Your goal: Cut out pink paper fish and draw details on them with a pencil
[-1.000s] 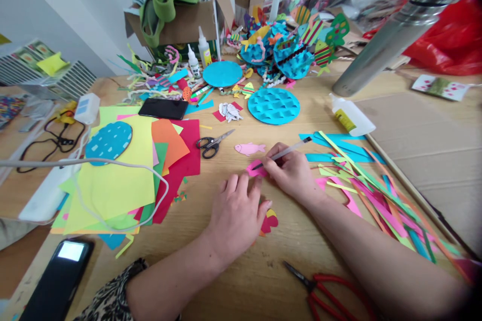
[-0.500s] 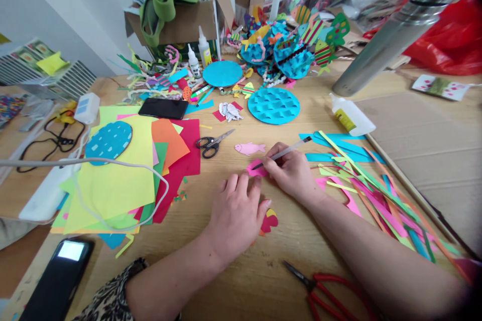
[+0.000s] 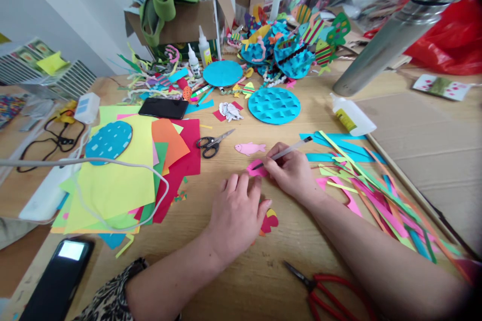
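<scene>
My right hand (image 3: pixel 289 170) grips a pen (image 3: pixel 289 150) with a clear barrel and a black end. The pen's tip rests on a small bright pink paper piece (image 3: pixel 256 168) on the table. My left hand (image 3: pixel 237 208) lies palm down with fingers stretched out, its fingertips at the lower edge of that piece. Just above it lies a pale pink paper fish (image 3: pixel 250 148) with a drawn outline. Black scissors (image 3: pixel 214 143) lie partly open to the upper left. Beside my left thumb are red and yellow paper scraps (image 3: pixel 269 221).
Coloured paper sheets (image 3: pixel 116 185) and a white cable lie left. Paper strips (image 3: pixel 376 185) and a glue bottle (image 3: pixel 352 115) lie right, near a steel flask (image 3: pixel 391 45). Red-handled scissors (image 3: pixel 331 291) lie in front. A textured blue disc (image 3: pixel 274 106) sits further back.
</scene>
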`<state>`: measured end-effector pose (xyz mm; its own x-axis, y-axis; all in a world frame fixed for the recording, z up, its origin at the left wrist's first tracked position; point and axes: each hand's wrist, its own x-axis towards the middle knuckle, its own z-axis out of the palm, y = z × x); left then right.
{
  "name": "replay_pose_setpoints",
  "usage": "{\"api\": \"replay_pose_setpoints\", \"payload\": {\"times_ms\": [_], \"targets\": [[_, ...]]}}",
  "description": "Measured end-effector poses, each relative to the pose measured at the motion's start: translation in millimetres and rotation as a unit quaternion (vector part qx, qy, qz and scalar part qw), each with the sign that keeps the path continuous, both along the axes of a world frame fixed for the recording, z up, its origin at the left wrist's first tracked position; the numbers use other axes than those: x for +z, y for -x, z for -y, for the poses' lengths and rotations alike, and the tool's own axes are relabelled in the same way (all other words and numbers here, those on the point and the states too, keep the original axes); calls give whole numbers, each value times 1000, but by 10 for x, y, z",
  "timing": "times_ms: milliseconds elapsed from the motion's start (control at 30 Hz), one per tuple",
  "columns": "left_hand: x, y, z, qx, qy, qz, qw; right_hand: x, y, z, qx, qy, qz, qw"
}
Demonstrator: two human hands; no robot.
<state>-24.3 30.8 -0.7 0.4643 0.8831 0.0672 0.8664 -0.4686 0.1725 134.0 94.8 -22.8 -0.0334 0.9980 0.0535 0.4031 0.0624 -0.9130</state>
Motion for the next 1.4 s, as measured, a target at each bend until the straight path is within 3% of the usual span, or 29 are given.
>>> {"api": "replay_pose_setpoints", "payload": {"times_ms": [1400], "targets": [[8,-5,-4,-1,1,-3,1000,42,7,7,7,5,-5,1000]]}}
